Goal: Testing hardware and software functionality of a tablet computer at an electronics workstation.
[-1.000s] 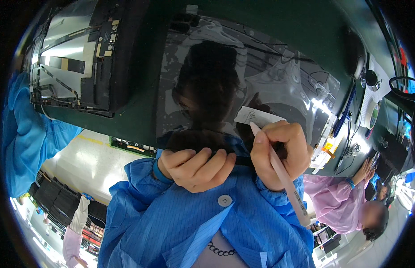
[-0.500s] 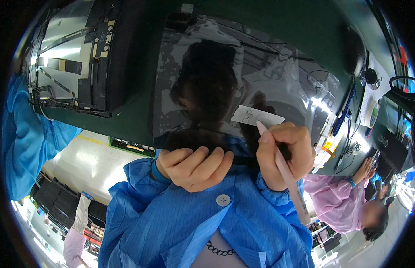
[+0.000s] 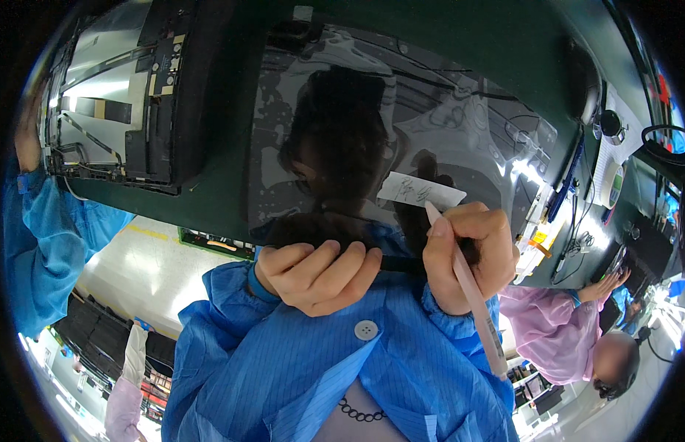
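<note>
At the near edge of one glossy black panel (image 3: 283,162), two hands and one white paper label (image 3: 421,189).
The right hand (image 3: 471,254) is clamped on one pink pen (image 3: 473,298), tip at the label's near edge; the label lies on the panel's near part, right of the left hand (image 3: 320,276), whose four fingers curl close together; whether they grip the panel, I cannot tell. One opened electronic device (image 3: 140,151) lies on the left.

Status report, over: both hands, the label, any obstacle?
Right hand gripping pen, tip at label's lower edge. Left hand curled at panel's near edge. Label bearing handwriting, nothing else covering it.
</note>
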A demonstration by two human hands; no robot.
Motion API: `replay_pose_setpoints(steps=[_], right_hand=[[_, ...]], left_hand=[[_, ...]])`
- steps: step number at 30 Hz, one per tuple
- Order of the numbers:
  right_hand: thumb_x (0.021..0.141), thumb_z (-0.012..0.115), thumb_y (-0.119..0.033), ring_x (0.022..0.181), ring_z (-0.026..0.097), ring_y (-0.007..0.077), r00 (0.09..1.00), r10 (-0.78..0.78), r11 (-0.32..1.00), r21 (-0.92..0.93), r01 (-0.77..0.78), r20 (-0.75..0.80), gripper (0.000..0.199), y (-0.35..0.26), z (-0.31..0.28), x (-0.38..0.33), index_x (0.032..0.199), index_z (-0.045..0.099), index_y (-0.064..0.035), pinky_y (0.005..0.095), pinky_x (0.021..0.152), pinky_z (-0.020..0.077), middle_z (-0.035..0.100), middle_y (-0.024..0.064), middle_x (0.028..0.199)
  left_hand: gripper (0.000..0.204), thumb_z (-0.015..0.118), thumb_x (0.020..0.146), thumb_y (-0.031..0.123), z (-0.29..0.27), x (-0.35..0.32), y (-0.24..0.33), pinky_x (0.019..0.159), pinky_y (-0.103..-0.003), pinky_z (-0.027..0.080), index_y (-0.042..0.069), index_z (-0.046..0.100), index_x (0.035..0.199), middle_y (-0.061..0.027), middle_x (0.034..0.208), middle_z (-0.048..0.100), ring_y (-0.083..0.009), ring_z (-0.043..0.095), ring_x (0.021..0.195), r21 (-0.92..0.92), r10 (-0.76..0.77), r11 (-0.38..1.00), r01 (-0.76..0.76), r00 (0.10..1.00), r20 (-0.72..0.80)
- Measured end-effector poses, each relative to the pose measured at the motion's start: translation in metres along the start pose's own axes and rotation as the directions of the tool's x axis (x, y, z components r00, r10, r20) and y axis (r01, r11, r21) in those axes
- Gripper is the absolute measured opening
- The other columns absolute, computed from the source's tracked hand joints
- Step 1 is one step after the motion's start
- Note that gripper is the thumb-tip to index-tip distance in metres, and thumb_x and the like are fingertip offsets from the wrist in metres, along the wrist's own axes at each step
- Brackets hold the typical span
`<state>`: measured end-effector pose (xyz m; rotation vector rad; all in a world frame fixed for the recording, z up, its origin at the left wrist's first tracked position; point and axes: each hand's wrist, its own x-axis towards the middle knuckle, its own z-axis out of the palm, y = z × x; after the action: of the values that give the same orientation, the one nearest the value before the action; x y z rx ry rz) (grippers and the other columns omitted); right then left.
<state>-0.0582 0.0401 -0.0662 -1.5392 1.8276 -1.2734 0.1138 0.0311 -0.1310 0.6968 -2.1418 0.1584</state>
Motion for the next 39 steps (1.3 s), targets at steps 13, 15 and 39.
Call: replay_pose_setpoints(steps=[13, 15, 39], right_hand=[[0.069, 0.065, 0.006, 0.045, 0.048, 0.0118, 0.992, 0.025, 0.991, 0.133, -0.008, -0.124, 0.016, 0.007, -0.011, -0.001, 0.071, 0.05, 0.0002, 0.0207, 0.043, 0.036, 0.057, 0.0113, 0.06], [0.07, 0.064, 0.006, 0.044, 0.048, 0.0121, 0.997, 0.036, 0.997, 0.073, -0.031, -0.072, 0.016, 0.007, -0.014, 0.001, 0.07, 0.05, -0.0001, 0.0213, 0.043, 0.037, 0.058, 0.0128, 0.061], [0.064, 0.064, 0.01, 0.041, 0.049, 0.0164, 0.998, 0.009, 0.999, 0.039, -0.007, -0.065, 0.019, 0.014, -0.012, 0.001, 0.067, 0.048, -0.001, 0.0228, 0.041, 0.0378, 0.054, 0.0105, 0.056]], left_hand=[[0.014, 0.058, 0.078, 0.034, -0.001, 0.005, 0.001, 0.074, -0.028, 0.035, 0.026, 0.069, 0.082, 0.0094, 0.085, 0.063, -0.0096, 0.051, 0.078, -0.02, -0.061, 0.998, 0.06, 0.998, -0.005], [0.015, 0.057, 0.078, 0.034, 0.0, 0.003, 0.0, 0.075, -0.029, 0.035, 0.026, 0.069, 0.082, 0.0093, 0.086, 0.063, -0.0096, 0.051, 0.078, -0.012, -0.037, 0.999, 0.037, 0.999, 0.001], [0.025, 0.048, 0.086, 0.037, 0.001, 0.0, -0.003, 0.081, -0.029, 0.039, 0.025, 0.068, 0.095, 0.0047, 0.1, 0.063, -0.0127, 0.054, 0.087, 0.048, 0.033, 0.998, -0.033, 0.999, -0.003]])
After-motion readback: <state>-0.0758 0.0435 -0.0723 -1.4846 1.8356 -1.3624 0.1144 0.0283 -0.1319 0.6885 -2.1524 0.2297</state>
